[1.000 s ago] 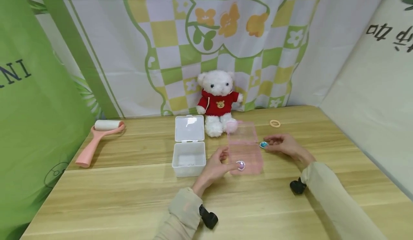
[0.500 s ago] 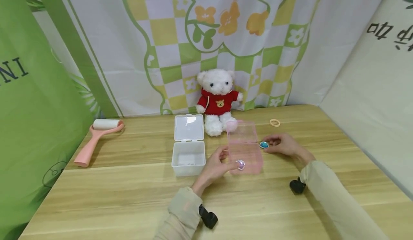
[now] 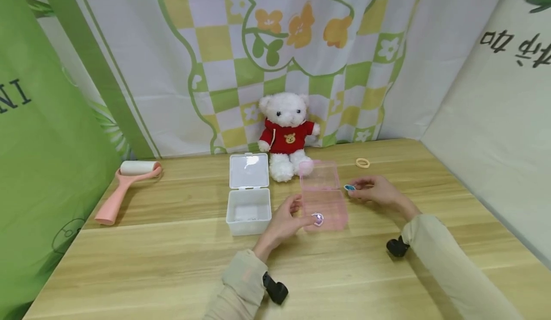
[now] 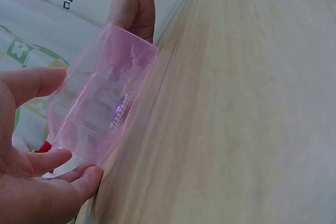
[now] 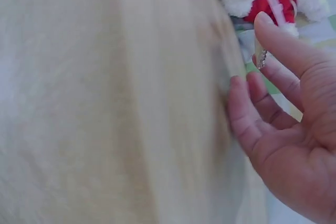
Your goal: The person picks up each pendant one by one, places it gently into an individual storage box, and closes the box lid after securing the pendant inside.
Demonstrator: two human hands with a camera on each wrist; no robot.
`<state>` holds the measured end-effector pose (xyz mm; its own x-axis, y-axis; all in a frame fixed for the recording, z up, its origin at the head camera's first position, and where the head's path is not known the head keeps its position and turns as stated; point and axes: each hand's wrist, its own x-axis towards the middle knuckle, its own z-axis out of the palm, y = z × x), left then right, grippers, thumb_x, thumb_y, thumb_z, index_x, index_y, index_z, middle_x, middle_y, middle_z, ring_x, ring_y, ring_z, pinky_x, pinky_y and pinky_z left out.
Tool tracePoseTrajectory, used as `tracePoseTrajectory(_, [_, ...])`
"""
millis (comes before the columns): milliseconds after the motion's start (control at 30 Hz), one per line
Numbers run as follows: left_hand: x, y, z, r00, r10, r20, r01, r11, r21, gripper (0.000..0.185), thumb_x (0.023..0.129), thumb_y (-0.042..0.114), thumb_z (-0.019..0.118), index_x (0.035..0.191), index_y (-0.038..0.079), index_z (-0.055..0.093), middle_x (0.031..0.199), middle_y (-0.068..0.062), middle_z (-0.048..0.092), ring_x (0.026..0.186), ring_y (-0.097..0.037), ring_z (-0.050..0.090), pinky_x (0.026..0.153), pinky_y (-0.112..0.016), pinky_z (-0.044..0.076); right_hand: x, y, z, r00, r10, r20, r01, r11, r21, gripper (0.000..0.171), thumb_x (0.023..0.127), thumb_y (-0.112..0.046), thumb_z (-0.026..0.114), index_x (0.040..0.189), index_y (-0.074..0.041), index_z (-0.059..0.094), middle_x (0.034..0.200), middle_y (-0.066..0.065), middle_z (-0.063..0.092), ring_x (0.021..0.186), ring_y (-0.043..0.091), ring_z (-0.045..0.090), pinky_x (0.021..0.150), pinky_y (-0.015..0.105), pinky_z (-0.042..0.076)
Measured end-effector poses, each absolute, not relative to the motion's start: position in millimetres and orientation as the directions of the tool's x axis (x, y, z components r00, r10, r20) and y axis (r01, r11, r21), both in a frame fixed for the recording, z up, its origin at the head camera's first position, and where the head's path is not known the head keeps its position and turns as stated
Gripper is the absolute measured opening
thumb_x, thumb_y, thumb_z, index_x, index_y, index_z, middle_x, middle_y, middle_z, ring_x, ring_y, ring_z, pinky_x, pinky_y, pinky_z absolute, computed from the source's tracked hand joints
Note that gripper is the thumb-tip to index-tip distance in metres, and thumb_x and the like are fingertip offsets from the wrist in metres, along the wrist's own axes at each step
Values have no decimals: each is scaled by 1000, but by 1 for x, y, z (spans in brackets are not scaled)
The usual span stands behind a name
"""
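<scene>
A clear pink box (image 3: 324, 200) stands open on the wooden table (image 3: 172, 262), its lid tipped back. A purple gem (image 3: 317, 218) lies inside near the front wall. My left hand (image 3: 301, 212) holds the box at its near left corner, thumb above and fingers below. From the left wrist view, the pink box (image 4: 102, 103) with the purple gem (image 4: 122, 109) shows beside my fingers (image 4: 79, 179). Just right of the box, my right hand (image 3: 354, 189) pinches a small blue gem (image 3: 349, 187). The right wrist view catches only the gem's edge (image 5: 261, 59) at my fingertips (image 5: 273, 30).
A white box (image 3: 248, 206) stands open left of the pink one. A white teddy bear in a red sweater (image 3: 286, 136) sits behind both boxes. A pink lint roller (image 3: 125, 183) lies at far left, a tan hair tie (image 3: 362, 162) at back right. Cloth backdrops close three sides.
My right hand has lifted the blue gem slightly, still just right of the pink box. My left hand stays on the box. The head view has shifted a little.
</scene>
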<state>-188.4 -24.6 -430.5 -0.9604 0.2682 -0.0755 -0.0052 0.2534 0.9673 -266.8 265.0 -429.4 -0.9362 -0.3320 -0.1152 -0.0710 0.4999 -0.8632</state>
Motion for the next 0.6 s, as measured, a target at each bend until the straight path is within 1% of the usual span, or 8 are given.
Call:
tracePoseTrajectory(67, [-188, -25, -430, -960, 269, -77, -8, 251, 968, 82, 69, 33, 76, 136, 9, 36, 129, -12, 46, 118, -27, 42, 96, -41, 36, -266, 264, -426, -931, -337, -137, -40, 469, -882, 47, 80, -25, 69, 114, 2, 54, 101, 15, 53, 85, 21, 58, 72, 34, 52])
tracePoseTrajectory(167, [-188, -26, -430, -960, 269, -78, -8, 252, 968, 82, 69, 33, 76, 136, 8, 36, 130, -12, 46, 118, -27, 42, 97, -41, 35, -264, 264, -419, -926, -348, -146, -29, 449, -893, 47, 80, -23, 69, 114, 4, 53, 101, 16, 50, 86, 23, 58, 73, 36, 52])
tracePoseTrajectory(400, [-188, -26, -429, -960, 267, -88, -18, 252, 967, 84, 69, 34, 77, 136, 7, 35, 130, -11, 45, 118, -27, 42, 97, -41, 35, -261, 266, -407, -911, -386, -145, -40, 434, -900, 43, 82, -21, 66, 113, 5, 53, 104, 18, 47, 93, 36, 56, 77, 43, 50])
tracePoseTrajectory(600, [-189, -26, -430, -959, 270, -82, -12, 249, 968, 82, 69, 33, 76, 135, 6, 36, 129, -11, 46, 118, -27, 42, 97, -40, 35, -258, 265, -396, -907, -400, -134, -57, 431, -900, 42, 83, -19, 65, 113, 7, 52, 106, 18, 47, 98, 38, 54, 82, 46, 47])
